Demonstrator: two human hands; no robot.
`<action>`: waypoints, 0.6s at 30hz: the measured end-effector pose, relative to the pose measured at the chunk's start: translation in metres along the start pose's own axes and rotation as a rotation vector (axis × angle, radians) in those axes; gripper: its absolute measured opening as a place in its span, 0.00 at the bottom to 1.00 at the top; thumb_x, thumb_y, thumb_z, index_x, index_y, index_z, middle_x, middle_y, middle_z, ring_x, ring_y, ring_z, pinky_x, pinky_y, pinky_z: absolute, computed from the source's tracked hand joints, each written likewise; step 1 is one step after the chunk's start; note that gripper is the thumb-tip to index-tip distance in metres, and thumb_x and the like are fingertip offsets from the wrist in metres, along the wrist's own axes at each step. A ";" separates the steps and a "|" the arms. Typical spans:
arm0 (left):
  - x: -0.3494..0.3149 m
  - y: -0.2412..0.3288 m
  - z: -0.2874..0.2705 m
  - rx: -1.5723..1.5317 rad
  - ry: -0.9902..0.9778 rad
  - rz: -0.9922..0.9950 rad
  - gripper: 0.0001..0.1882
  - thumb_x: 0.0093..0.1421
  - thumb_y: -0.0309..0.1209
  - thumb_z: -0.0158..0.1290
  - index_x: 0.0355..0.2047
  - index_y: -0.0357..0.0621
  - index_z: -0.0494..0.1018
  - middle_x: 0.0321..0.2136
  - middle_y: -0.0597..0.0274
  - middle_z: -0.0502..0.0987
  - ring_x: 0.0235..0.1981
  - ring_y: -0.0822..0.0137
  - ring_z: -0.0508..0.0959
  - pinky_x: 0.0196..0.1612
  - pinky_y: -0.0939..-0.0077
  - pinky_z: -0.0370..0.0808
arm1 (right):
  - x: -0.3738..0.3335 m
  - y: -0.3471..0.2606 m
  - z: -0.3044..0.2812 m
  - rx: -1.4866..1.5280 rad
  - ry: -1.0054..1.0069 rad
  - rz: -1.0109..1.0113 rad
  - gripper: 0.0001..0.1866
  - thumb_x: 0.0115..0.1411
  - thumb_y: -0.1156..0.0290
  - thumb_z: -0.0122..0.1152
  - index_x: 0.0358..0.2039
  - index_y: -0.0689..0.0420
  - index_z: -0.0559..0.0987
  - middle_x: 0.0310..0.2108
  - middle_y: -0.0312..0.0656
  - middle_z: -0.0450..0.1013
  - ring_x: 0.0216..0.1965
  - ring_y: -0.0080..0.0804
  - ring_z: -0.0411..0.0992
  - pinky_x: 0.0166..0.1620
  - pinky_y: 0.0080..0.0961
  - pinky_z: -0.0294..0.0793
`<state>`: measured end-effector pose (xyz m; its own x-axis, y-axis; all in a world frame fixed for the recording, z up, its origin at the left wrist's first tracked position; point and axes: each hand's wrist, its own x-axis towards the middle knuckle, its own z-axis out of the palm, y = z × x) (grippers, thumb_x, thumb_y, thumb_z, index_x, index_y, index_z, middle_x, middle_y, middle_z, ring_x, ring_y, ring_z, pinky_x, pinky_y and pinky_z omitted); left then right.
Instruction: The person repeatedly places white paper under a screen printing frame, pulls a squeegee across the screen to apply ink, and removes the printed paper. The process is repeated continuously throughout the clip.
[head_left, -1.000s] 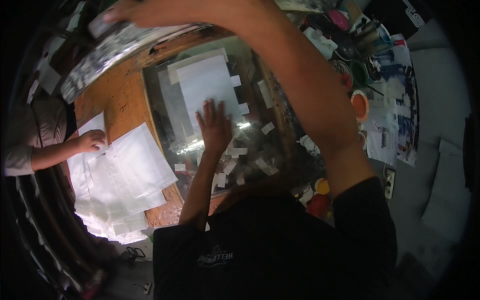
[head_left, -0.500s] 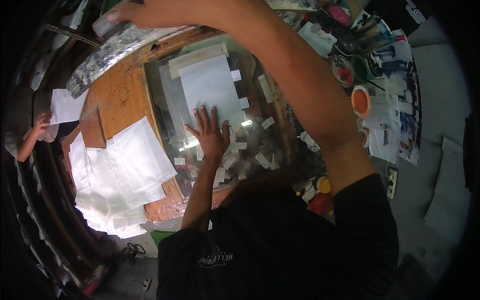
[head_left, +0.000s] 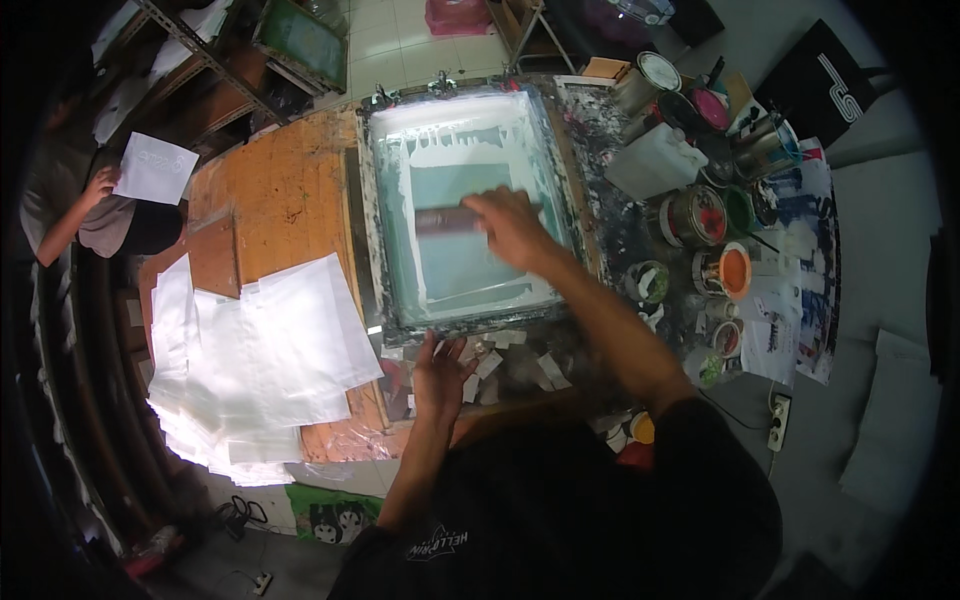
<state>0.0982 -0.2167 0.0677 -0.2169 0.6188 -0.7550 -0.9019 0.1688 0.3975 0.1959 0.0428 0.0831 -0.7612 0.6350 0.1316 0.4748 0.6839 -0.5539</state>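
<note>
A screen-printing frame (head_left: 374, 230) lies flat over the glass-topped work surface, its greenish mesh ringed with white ink. My right hand (head_left: 512, 232) reaches across it and is closed on the handle of a squeegee (head_left: 446, 221), which lies crosswise over the middle of the mesh and is slightly blurred. At the frame's near edge is my left hand (head_left: 441, 378), fingers stretched and apart, the tips close to or touching the rim. It holds nothing that I can see. The paper under the frame is hidden.
A loose pile of white sheets (head_left: 270, 360) covers the table's left part. On the right crowd ink cans (head_left: 690, 218), a white jug (head_left: 655, 162) and an orange ink tub (head_left: 728, 270). At far left another person's hand (head_left: 102, 186) holds a white sheet (head_left: 156, 168).
The raised frame has come down flat over the paper. My right hand has gone from the frame's raised edge to the squeegee. My left hand has drawn back from the paper towards me.
</note>
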 end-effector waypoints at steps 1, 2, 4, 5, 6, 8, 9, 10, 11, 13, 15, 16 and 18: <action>0.009 -0.001 -0.001 0.027 0.055 -0.054 0.25 0.68 0.51 0.54 0.58 0.51 0.65 0.48 0.64 0.69 0.57 0.64 0.70 0.58 0.47 0.64 | 0.025 0.016 0.003 -0.008 -0.017 -0.002 0.25 0.54 0.84 0.61 0.53 0.53 0.78 0.41 0.44 0.77 0.46 0.46 0.70 0.53 0.42 0.63; 0.015 -0.004 0.000 -0.037 0.139 -0.079 0.23 0.68 0.49 0.54 0.57 0.53 0.66 0.47 0.65 0.69 0.54 0.64 0.70 0.57 0.44 0.62 | 0.053 0.031 0.006 -0.061 0.019 -0.038 0.23 0.53 0.85 0.61 0.51 0.53 0.79 0.37 0.44 0.80 0.46 0.46 0.71 0.52 0.43 0.65; 0.024 -0.009 -0.004 -0.042 0.130 -0.078 0.21 0.69 0.47 0.54 0.56 0.52 0.67 0.48 0.65 0.69 0.56 0.64 0.70 0.57 0.43 0.61 | 0.103 0.064 0.016 -0.194 0.144 -0.073 0.23 0.54 0.85 0.61 0.50 0.52 0.80 0.36 0.45 0.80 0.45 0.47 0.74 0.49 0.44 0.68; 0.027 -0.011 -0.006 -0.041 0.126 -0.080 0.21 0.69 0.46 0.53 0.56 0.52 0.67 0.48 0.64 0.69 0.57 0.63 0.70 0.57 0.42 0.61 | 0.121 0.080 0.022 -0.259 0.207 -0.087 0.23 0.54 0.84 0.61 0.50 0.51 0.81 0.36 0.45 0.81 0.44 0.47 0.75 0.48 0.45 0.70; 0.030 -0.012 -0.007 -0.045 0.138 -0.088 0.18 0.69 0.44 0.52 0.54 0.51 0.68 0.48 0.63 0.71 0.57 0.62 0.71 0.59 0.41 0.59 | 0.137 0.093 0.029 -0.314 0.164 -0.048 0.22 0.54 0.83 0.61 0.49 0.50 0.81 0.36 0.44 0.81 0.43 0.46 0.76 0.47 0.45 0.72; 0.030 -0.013 -0.014 -0.084 0.162 -0.100 0.17 0.70 0.44 0.51 0.52 0.50 0.69 0.48 0.62 0.72 0.58 0.61 0.71 0.61 0.40 0.58 | 0.159 0.100 0.039 -0.417 0.068 0.016 0.21 0.55 0.79 0.61 0.49 0.48 0.83 0.35 0.43 0.82 0.41 0.44 0.79 0.45 0.44 0.75; 0.032 -0.013 -0.016 -0.098 0.171 -0.111 0.16 0.70 0.44 0.51 0.51 0.50 0.69 0.49 0.62 0.72 0.59 0.61 0.71 0.61 0.40 0.58 | 0.161 0.108 0.039 -0.355 0.039 0.025 0.22 0.55 0.79 0.60 0.50 0.47 0.83 0.36 0.42 0.82 0.41 0.44 0.80 0.45 0.44 0.75; 0.030 -0.011 -0.015 -0.100 0.172 -0.098 0.16 0.70 0.44 0.51 0.50 0.49 0.69 0.49 0.61 0.73 0.58 0.60 0.72 0.61 0.40 0.59 | 0.161 0.106 0.036 -0.283 -0.002 0.023 0.22 0.56 0.78 0.60 0.51 0.46 0.82 0.37 0.42 0.82 0.41 0.44 0.80 0.45 0.44 0.76; 0.021 -0.010 -0.011 -0.102 0.173 -0.090 0.15 0.70 0.44 0.50 0.50 0.49 0.69 0.49 0.61 0.73 0.58 0.59 0.72 0.60 0.41 0.60 | 0.158 0.100 0.034 -0.212 -0.047 0.026 0.23 0.56 0.78 0.60 0.52 0.45 0.82 0.37 0.42 0.82 0.40 0.44 0.81 0.44 0.44 0.77; 0.017 -0.014 -0.015 -0.103 0.172 -0.084 0.15 0.70 0.44 0.50 0.49 0.48 0.69 0.50 0.60 0.74 0.58 0.58 0.73 0.58 0.42 0.62 | 0.144 0.086 0.031 -0.186 -0.037 0.017 0.22 0.57 0.79 0.58 0.51 0.45 0.82 0.37 0.42 0.82 0.41 0.45 0.80 0.44 0.45 0.76; 0.029 -0.020 -0.026 -0.102 0.159 -0.081 0.15 0.71 0.44 0.50 0.49 0.47 0.69 0.51 0.59 0.74 0.58 0.58 0.73 0.55 0.44 0.65 | 0.119 0.078 0.036 -0.216 -0.045 0.030 0.21 0.57 0.79 0.57 0.50 0.46 0.82 0.37 0.42 0.82 0.40 0.45 0.80 0.44 0.46 0.74; 0.024 -0.012 -0.013 -0.060 0.178 -0.056 0.16 0.71 0.43 0.49 0.50 0.46 0.69 0.51 0.57 0.74 0.57 0.57 0.74 0.51 0.46 0.67 | 0.106 0.074 0.041 -0.263 -0.061 0.039 0.20 0.57 0.79 0.57 0.50 0.47 0.82 0.36 0.42 0.81 0.40 0.46 0.79 0.44 0.47 0.74; 0.029 -0.012 -0.019 -0.071 0.101 -0.053 0.16 0.71 0.43 0.49 0.51 0.45 0.69 0.51 0.55 0.73 0.57 0.57 0.74 0.51 0.46 0.68 | 0.071 0.053 0.048 -0.274 0.015 0.014 0.17 0.54 0.83 0.59 0.43 0.54 0.83 0.34 0.49 0.81 0.37 0.50 0.78 0.40 0.45 0.74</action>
<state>0.0953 -0.2152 0.0309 -0.2013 0.5298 -0.8239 -0.9364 0.1426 0.3206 0.1453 0.1073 0.0231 -0.7477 0.6494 0.1390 0.5891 0.7452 -0.3126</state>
